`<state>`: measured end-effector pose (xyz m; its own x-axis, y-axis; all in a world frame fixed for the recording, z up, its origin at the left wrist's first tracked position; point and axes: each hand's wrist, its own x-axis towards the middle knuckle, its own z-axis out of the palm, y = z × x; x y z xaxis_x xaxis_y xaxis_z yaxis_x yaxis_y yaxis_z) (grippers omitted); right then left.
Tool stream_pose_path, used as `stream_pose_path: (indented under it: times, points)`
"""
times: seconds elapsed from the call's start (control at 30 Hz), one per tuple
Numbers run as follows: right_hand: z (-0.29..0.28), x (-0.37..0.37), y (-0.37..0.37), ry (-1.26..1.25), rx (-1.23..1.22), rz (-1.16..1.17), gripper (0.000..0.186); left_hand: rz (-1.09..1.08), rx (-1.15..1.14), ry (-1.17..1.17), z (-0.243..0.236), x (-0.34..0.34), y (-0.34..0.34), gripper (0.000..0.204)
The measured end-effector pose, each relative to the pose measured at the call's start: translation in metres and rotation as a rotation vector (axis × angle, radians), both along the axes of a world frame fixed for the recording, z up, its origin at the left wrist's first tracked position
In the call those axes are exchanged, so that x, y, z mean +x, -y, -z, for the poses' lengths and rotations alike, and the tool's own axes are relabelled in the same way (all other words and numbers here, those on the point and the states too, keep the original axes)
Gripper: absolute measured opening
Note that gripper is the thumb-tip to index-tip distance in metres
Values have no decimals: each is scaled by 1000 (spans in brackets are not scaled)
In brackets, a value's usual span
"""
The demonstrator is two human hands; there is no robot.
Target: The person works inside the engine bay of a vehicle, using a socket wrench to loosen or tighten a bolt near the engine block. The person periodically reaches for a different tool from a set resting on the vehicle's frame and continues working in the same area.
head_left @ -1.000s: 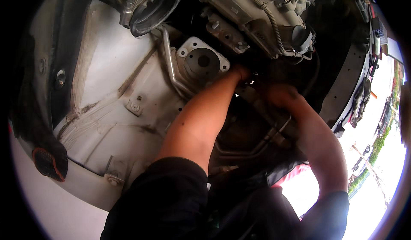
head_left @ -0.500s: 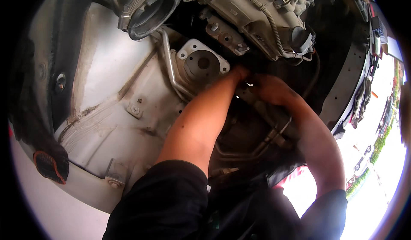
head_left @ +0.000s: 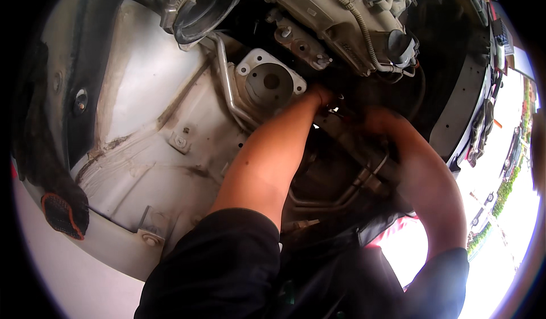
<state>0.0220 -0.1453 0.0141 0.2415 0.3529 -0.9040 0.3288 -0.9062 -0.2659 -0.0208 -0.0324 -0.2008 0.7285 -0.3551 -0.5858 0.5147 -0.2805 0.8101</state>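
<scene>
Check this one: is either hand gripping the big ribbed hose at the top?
No. Both the left hand and right hand reach into the dark gap below the engine, well apart from the ribbed hose.

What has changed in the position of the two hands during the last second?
Very little. The right hand has moved slightly to the left, closer to the left hand, deep in the dark gap under the engine block. Whether either hand holds anything cannot be seen. The left hand, the round mounting plate, the metal pipes and the white body panel stayed as they were.

White car body panel (head_left: 142, 131) with a bolted round mount plate (head_left: 270, 83) and small brackets.
</scene>
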Motion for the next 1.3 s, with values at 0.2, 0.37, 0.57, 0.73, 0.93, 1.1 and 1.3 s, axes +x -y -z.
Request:
stream_pose_path:
  times: [0.2,0.37,0.57,0.73,0.93,1.1,1.3]
  points:
    - [-13,-6,-47,-194,183,413,42,-84,48,-382,38,-5,-2,44]
    - [20,1,0,91,151,-245,42,-119,-129,29,16,-9,-7,47]
    - [-12,2,-16,15,76,98,42,-304,-291,-351,-51,2,-6,45]
    - [-13,-2,-39,80,49,-20,42,304,242,333,-43,0,-33,44]
    - [-8,2,-27,-95,16,81,38,-198,-207,-191,-43,-4,-23,46]
    - [-9,-5,-27,87,234,216,39,-45,108,353,-58,-3,-20,44]
    - [-21,4,-49,10,-235,-248,44,19,-27,157,42,-19,-25,43]
